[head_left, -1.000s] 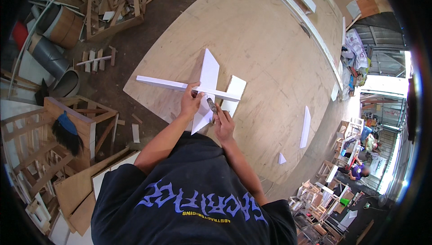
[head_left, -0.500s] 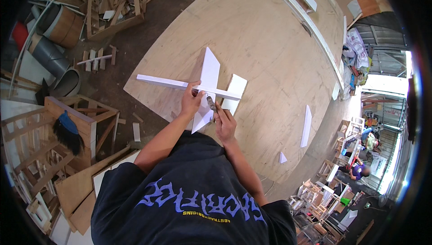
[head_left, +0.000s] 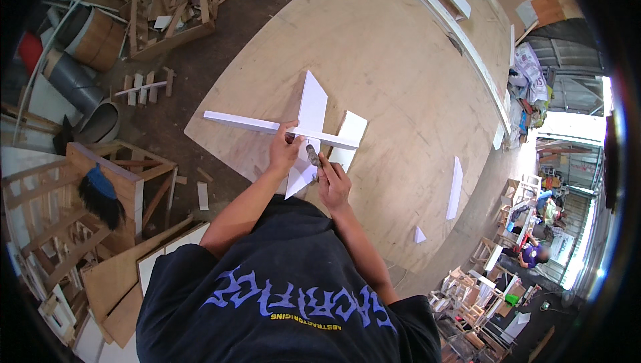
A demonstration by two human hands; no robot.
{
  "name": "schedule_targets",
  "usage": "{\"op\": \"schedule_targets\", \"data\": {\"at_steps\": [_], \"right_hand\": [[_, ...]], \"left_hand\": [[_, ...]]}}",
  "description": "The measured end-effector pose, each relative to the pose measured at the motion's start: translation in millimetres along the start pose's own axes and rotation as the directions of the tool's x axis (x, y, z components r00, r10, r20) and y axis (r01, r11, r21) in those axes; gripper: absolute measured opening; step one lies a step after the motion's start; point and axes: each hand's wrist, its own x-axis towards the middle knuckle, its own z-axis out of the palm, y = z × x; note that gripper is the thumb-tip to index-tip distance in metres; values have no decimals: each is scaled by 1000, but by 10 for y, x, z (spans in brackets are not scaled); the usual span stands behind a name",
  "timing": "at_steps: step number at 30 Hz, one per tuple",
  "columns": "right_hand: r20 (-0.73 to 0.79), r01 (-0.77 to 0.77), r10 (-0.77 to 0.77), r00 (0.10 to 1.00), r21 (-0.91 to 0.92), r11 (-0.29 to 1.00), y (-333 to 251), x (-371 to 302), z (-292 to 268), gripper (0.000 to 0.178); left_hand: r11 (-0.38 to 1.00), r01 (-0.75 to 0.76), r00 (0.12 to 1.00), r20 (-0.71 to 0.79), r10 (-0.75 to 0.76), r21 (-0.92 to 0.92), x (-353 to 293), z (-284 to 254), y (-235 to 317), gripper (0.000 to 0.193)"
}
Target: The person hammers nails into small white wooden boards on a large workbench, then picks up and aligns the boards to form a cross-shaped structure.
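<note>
A long narrow white strip (head_left: 242,121) lies crosswise over a white board with slanted ends (head_left: 312,101). My left hand (head_left: 286,149) is closed around the strip where the two cross, thumb and fingers pinching its sides. In my right hand (head_left: 334,186) is a hammer (head_left: 312,155); its worn grey head sits just over the board, beside my left thumb. Most of the handle is hidden by my fingers. A short white piece (head_left: 350,133) lies under or beside the strip's right end; I cannot tell which. Whether a nail is at the joint is too small to see.
All this rests on a large plywood tabletop (head_left: 394,76). A slim white offcut (head_left: 455,188) and a small white triangle (head_left: 419,234) lie to the right. A long white rail (head_left: 461,33) crosses the far side. Left are a scrap-wood crate (head_left: 170,39) and a broom head (head_left: 100,193).
The hammer head has tipped and shifted slightly toward me. Both hands and the white pieces stay nearly where they were.
</note>
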Motion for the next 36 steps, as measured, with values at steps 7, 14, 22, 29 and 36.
{"op": "schedule_targets", "data": {"at_steps": [7, 14, 22, 29, 36], "right_hand": [[-23, 19, -18, 1000, 11, 1000, -8, -14, -3, 41], [-87, 81, -74, 993, 75, 994, 7, -28, 22, 41], [-47, -15, 19, 999, 83, 996, -59, -53, -59, 42], [-16, -136, 137, 990, 46, 990, -182, 114, -129, 40], [27, -452, 453, 891, 134, 882, -141, 560, 168, 35]], "left_hand": [[993, 61, 998, 11, -60, -101, -42, 4, 61, 47], [995, 53, 998, 28, -51, -83, -20, -5, 49, 47], [1000, -7, 1000, -1, 7, 5, -17, 5, 46, 45], [999, -14, 1000, 14, 15, -43, -59, -2, 91, 45], [1000, 13, 1000, -10, -13, 15, -43, 4, 109, 45]]}}
